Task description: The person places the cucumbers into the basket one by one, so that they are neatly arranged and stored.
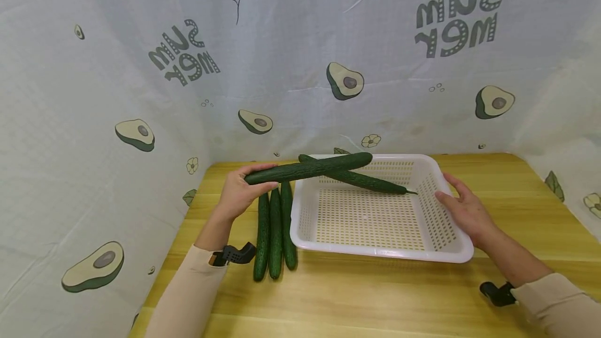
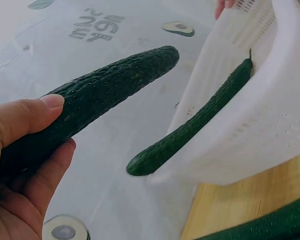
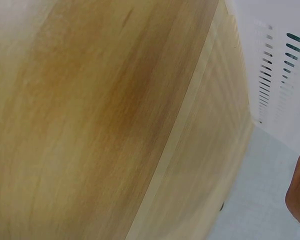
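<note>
Over a wood-grained surface [image 1: 366,296], a white perforated plastic basket [image 1: 371,250] sits right of three bumpy cucumbers [image 1: 275,239]. The left grip [image 1: 236,192] clasps a long cucumber [image 1: 310,170] above the basket's far left; the right grip [image 1: 469,217] pinches its right rim. Inside slants a stemmed cucumber [image 1: 371,182].

A yellowish wood-grain tabletop [image 1: 375,296] spans the near area; a white sheet [image 1: 291,40] hangs along its far, left and right sides, printed with halved avocados [image 1: 345,81], flowers [image 1: 371,141], leaves [image 1: 554,186] and mirrored "summer" lettering [image 1: 462,17].

Mirrored "summer" [image 1: 462,14] twice on white sheet [image 1: 291,40]
</note>
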Available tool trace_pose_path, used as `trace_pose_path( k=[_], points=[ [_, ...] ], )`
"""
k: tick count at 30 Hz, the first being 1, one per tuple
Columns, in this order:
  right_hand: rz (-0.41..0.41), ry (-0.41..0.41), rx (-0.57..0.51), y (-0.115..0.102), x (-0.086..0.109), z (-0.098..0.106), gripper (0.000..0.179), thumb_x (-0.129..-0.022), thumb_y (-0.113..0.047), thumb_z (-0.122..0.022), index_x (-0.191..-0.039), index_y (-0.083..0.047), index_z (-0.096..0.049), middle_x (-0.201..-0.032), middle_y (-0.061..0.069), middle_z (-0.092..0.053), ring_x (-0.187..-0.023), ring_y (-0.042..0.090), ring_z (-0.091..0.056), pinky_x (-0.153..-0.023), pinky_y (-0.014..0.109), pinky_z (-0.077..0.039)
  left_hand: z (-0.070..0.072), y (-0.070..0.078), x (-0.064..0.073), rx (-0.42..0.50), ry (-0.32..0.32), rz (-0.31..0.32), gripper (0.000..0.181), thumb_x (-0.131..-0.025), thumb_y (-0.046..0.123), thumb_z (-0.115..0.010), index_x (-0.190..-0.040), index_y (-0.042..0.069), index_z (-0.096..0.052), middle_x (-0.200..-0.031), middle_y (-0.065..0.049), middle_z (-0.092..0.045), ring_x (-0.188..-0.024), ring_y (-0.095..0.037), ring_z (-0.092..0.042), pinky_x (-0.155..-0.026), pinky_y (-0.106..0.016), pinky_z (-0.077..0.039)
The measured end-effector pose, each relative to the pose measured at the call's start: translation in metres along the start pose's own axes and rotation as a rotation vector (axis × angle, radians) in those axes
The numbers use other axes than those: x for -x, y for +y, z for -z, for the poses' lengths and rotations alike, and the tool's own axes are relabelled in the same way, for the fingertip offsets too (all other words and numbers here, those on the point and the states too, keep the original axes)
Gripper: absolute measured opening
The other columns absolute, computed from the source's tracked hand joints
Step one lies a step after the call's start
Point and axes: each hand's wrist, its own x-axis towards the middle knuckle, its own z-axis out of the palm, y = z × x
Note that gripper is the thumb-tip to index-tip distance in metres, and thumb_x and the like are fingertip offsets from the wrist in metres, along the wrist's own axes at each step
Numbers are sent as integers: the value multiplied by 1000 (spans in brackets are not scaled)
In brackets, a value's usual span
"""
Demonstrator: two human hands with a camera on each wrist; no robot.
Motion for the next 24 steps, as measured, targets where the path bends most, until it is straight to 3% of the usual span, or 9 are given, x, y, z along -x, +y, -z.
trace_pose_path(
  k=[2, 7, 9, 11, 16, 24],
  points=[
    [-1, 0, 0, 0, 1, 0, 80, -109, -49, -38, -164, -18, 10, -151, 44, -33, -99, 27, -73, -74, 42, -63, -9, 4, -10, -29, -50, 2, 45, -84, 18, -86, -127, 17, -73, -132, -9, -67, -101, -17, -70, -79, -29, -59],
    [0, 9, 10, 0, 2, -1, 80, -109, -49, -38, -164, -19, 11, -151, 44, -33, -100, 28, -73, -74, 41, -63, -32, 10, -34, -121, -157, -5, 41, -84, 23, -86, -124, 24, -75, -138, 0, -65, -133, -21, -56, -105, -44, -50],
    [3, 11, 12, 0, 3, -1, 80, -109, -50, -38, -165, -19, 11, -151, 44, -34, -100, 27, -73, -73, 41, -63, -41, 11, -41, -136, -198, 1, 40, -84, 24, -86, -123, 25, -75, -141, 2, -63, -139, -21, -52, -110, -48, -47],
    [6, 10, 10, 0, 3, -1, 80, -109, -50, -38, -165, -19, 11, -151, 44, -35, -99, 27, -73, -73, 41, -63, -50, 10, -48, -124, -245, -4, 41, -85, 20, -85, -124, 22, -75, -140, -1, -64, -130, -25, -59, -105, -48, -51],
    [12, 12, 7, -1, 5, -1, 81, -109, -51, -38, -165, -19, 10, -150, 44, -35, -96, 25, -74, -72, 42, -63, -74, 8, -62, -132, -335, 1, 43, -86, 16, -84, -127, 16, -73, -133, -8, -66, -101, -21, -70, -83, -30, -58],
    [10, 9, -5, -2, 8, -2, 80, -109, -49, -39, -165, -19, 9, -150, 45, -35, -96, 24, -74, -72, 42, -63, -105, 2, -74, -193, -400, 36, 43, -85, 18, -85, -126, 19, -74, -127, -7, -69, -95, -15, -70, -79, -27, -57]
  ],
)
